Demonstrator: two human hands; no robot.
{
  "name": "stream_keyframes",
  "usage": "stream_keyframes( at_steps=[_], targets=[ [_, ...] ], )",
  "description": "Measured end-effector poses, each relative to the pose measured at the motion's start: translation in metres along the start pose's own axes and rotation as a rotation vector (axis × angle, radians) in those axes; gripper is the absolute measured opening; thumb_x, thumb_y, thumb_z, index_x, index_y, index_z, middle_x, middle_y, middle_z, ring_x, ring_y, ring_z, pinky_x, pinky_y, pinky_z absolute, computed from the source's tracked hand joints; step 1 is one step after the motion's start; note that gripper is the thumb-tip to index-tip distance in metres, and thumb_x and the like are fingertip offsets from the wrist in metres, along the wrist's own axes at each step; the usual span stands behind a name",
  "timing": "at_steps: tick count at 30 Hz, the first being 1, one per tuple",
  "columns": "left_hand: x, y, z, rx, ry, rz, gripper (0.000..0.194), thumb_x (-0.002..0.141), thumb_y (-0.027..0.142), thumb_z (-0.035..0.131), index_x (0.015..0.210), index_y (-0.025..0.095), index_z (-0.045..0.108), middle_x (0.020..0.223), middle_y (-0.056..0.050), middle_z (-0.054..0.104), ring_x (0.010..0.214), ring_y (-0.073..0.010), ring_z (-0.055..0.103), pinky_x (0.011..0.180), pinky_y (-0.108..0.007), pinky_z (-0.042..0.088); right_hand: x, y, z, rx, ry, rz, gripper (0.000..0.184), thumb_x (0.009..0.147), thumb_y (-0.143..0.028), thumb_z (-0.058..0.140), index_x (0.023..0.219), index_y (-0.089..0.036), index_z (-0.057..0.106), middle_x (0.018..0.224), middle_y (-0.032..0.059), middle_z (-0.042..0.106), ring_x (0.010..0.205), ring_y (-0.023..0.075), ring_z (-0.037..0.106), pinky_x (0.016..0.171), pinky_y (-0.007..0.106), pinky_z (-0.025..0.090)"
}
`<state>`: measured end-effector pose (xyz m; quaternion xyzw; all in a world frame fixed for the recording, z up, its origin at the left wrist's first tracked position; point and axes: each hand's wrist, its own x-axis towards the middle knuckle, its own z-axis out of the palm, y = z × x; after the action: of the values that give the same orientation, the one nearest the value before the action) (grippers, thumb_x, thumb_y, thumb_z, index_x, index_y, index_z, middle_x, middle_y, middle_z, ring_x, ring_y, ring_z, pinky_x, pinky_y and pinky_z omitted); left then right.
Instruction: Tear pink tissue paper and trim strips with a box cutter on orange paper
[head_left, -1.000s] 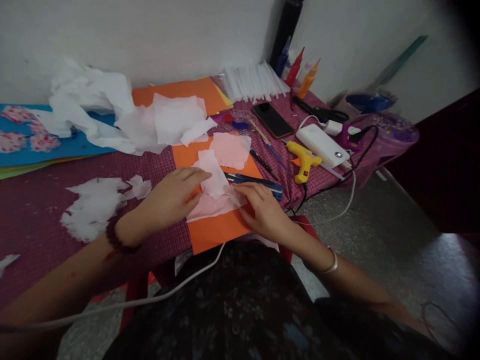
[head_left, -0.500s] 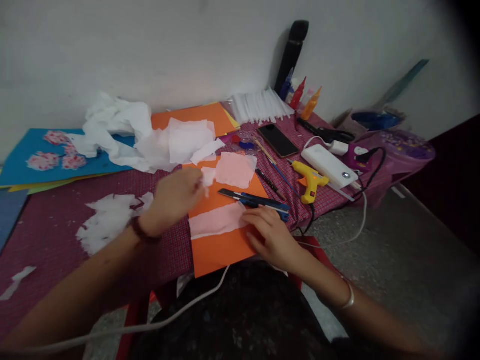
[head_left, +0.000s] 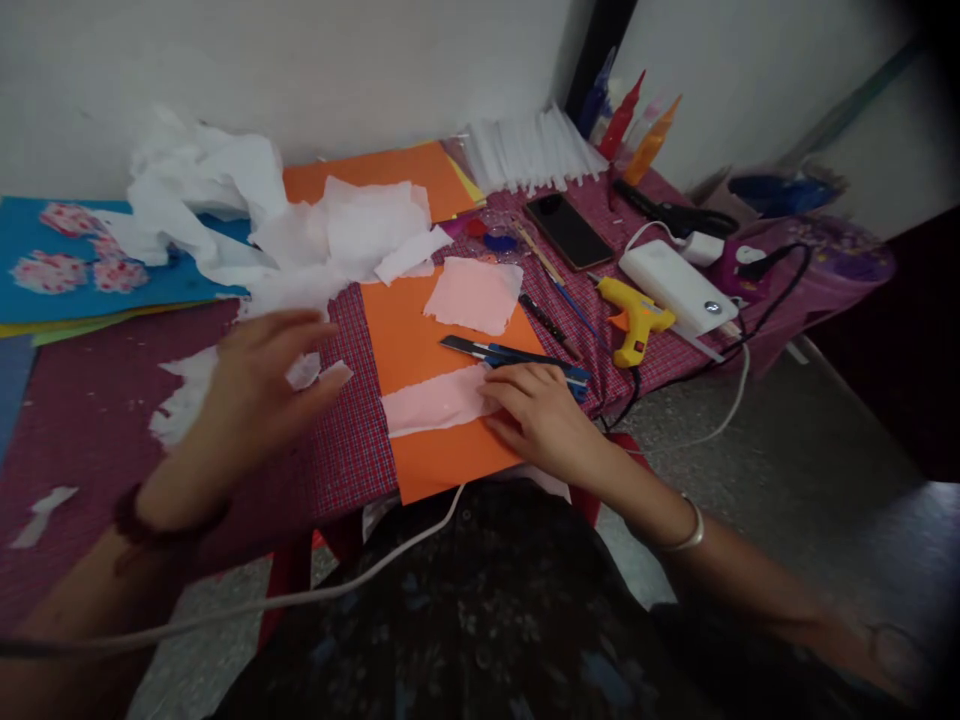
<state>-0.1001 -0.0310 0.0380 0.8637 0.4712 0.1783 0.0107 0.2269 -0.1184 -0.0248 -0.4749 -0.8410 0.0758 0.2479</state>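
My left hand (head_left: 262,390) hovers over the left part of the table, its thumb and fingers spread apart. A small white tissue scrap (head_left: 304,371) shows between them, apparently not gripped; torn white tissue (head_left: 184,395) lies partly hidden behind the hand. My right hand (head_left: 544,415) lies with lightly bent fingers on the right end of a pale pink tissue strip (head_left: 435,402), resting on an orange sheet (head_left: 390,330). Just beyond those fingers is a blue box cutter (head_left: 517,360) with its blade out. A squarish pink tissue piece (head_left: 476,293) sits higher on the sheet.
Crumpled white tissue (head_left: 217,175) covers part of a blue sheet (head_left: 150,305) bearing red-and-white tufts. To the right are a phone (head_left: 568,230), a yellow glue gun (head_left: 634,318), a white power bank (head_left: 675,285) and paint bottles (head_left: 622,115). A white cable (head_left: 360,588) crosses my lap.
My left hand has moved left, away from the orange sheet, and its fingers have spread. The small scrap beside the pink square is gone from there. My right hand stays on the strip.
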Motion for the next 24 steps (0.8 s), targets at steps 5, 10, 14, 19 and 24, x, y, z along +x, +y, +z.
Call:
stream_keyframes(
  at_steps=[5,10,14,19,24],
  targets=[
    [-0.022,0.07,0.041,-0.125,-0.209,0.323,0.025,0.1,0.034,0.062,0.114,0.015,0.072,0.115,-0.012,0.075,0.107,-0.0295,0.068,0.092,-0.046,0.053,0.009,-0.009,-0.003,0.034,-0.067,-0.034,0.028,0.099,-0.027,0.068,0.124,-0.014,0.071,0.125,0.0133,0.074,0.116,0.031,0.065,0.098,0.047,0.046],
    [-0.028,0.074,0.057,-0.129,-0.122,0.374,0.023,0.105,0.018,0.049,0.092,0.015,0.068,0.09,-0.007,0.072,0.088,-0.0238,0.065,0.084,-0.039,0.052,0.019,-0.026,0.003,0.085,-0.123,-0.108,0.029,0.099,-0.028,0.069,0.124,-0.014,0.07,0.122,0.0123,0.072,0.117,0.0286,0.061,0.101,0.043,0.046],
    [-0.046,0.076,0.05,-0.179,-0.082,0.353,0.021,0.105,0.016,0.05,0.09,0.015,0.065,0.087,-0.006,0.07,0.084,-0.0217,0.064,0.082,-0.037,0.052,0.018,-0.036,0.011,0.062,-0.191,-0.121,0.019,0.105,-0.025,0.058,0.104,-0.016,0.075,0.101,0.0103,0.07,0.096,0.0242,0.06,0.089,0.039,0.046],
    [-0.073,0.076,0.048,-0.113,-0.103,0.401,0.015,0.104,0.016,0.052,0.102,0.015,0.067,0.097,-0.007,0.073,0.093,-0.0245,0.065,0.084,-0.039,0.052,-0.003,-0.022,0.011,0.105,-0.078,-0.062,0.022,0.105,-0.02,0.053,0.102,-0.018,0.075,0.099,0.0106,0.072,0.096,0.025,0.061,0.085,0.04,0.046],
    [-0.07,0.07,0.048,-0.261,-0.045,0.218,0.015,0.103,0.016,0.056,0.112,0.015,0.068,0.11,-0.01,0.074,0.102,-0.0231,0.069,0.093,-0.037,0.055,-0.018,-0.005,0.004,0.168,0.02,0.057,0.015,0.103,-0.02,0.057,0.102,-0.021,0.073,0.105,0.0084,0.074,0.1,0.0244,0.066,0.086,0.041,0.046]
  ],
)
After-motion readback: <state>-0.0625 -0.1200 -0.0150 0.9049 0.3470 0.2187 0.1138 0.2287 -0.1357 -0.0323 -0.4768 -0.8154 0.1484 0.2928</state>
